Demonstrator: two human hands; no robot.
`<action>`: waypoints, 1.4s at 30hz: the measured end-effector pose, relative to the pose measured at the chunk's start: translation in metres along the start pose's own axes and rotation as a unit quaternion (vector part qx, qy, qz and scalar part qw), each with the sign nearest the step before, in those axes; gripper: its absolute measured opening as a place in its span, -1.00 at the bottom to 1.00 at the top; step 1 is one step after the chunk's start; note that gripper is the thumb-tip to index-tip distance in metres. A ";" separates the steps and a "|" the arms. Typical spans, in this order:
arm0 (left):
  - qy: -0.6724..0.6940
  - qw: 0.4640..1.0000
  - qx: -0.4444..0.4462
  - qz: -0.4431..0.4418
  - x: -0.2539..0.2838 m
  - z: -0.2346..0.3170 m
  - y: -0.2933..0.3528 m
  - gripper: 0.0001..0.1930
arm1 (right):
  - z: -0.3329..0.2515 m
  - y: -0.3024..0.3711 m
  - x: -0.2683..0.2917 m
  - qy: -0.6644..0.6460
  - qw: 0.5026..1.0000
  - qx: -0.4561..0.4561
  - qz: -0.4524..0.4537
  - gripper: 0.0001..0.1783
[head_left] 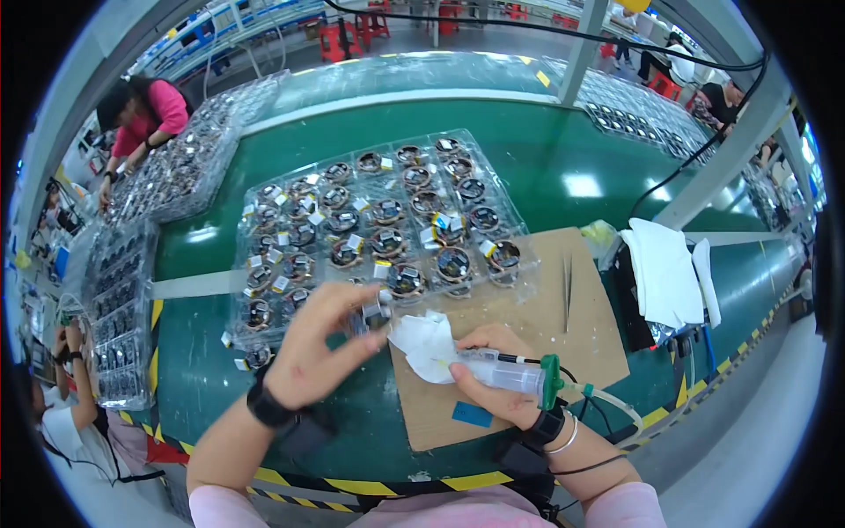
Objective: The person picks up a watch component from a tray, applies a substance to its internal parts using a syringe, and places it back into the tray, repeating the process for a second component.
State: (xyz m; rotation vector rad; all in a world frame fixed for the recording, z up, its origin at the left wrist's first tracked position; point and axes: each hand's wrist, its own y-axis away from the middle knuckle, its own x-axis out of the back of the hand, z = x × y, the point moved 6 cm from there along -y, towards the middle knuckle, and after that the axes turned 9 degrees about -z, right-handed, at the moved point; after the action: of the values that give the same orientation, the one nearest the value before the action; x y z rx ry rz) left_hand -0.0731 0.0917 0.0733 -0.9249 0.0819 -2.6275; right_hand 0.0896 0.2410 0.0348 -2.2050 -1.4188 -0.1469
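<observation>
My left hand (321, 348) is at the near edge of a clear plastic tray (519, 295). Its thumb and fingers close around a small round electronic part (371, 315), partly smeared by motion. My right hand (500, 374) grips a clear dispensing syringe (515, 377) with a green cap (552, 382) and a hose (607, 403) running from it. A crumpled white wipe (424, 345) lies at the syringe's tip, beside my right fingers; whether they pinch it is unclear. Rows of round electronic assemblies (453, 262) with copper-coloured rims fill the tray.
Under my right hand lies a brown board (563, 352) with tweezers (567, 295) and a blue label (473, 414). White cloths (660, 273) sit at the right. Stacked trays (123, 308) stand at the left, where a person in pink (163, 114) works. A cable (678, 163) hangs at the right.
</observation>
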 end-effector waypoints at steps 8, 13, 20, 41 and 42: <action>-0.125 0.977 0.133 0.107 0.079 -0.107 -0.101 -0.49 | 0.008 -0.003 -0.005 -0.015 1.000 -0.008 -0.012 -0.74; -0.195 0.972 0.078 0.108 0.071 -0.140 -0.147 -0.52 | 0.012 -0.004 -0.006 -0.014 0.999 -0.025 -0.037 -0.74; -0.182 0.974 0.122 0.061 0.062 -0.142 -0.155 -0.63 | 0.011 -0.002 -0.001 -0.045 0.998 -0.032 -0.034 -0.74; -0.447 0.848 0.285 0.019 0.082 -0.173 -0.226 -0.65 | 0.025 0.000 -0.002 -0.113 0.991 -0.073 -0.016 -0.72; -0.451 0.848 0.279 0.006 0.081 -0.175 -0.231 -0.65 | 0.026 0.001 -0.001 -0.111 0.991 -0.075 -0.017 -0.72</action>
State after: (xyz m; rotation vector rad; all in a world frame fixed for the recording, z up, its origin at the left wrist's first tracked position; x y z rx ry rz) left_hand -0.3111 0.2686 0.0232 -1.7495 -0.8458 -1.7510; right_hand 0.0853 0.2526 0.0113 -2.3809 -1.6122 -0.0216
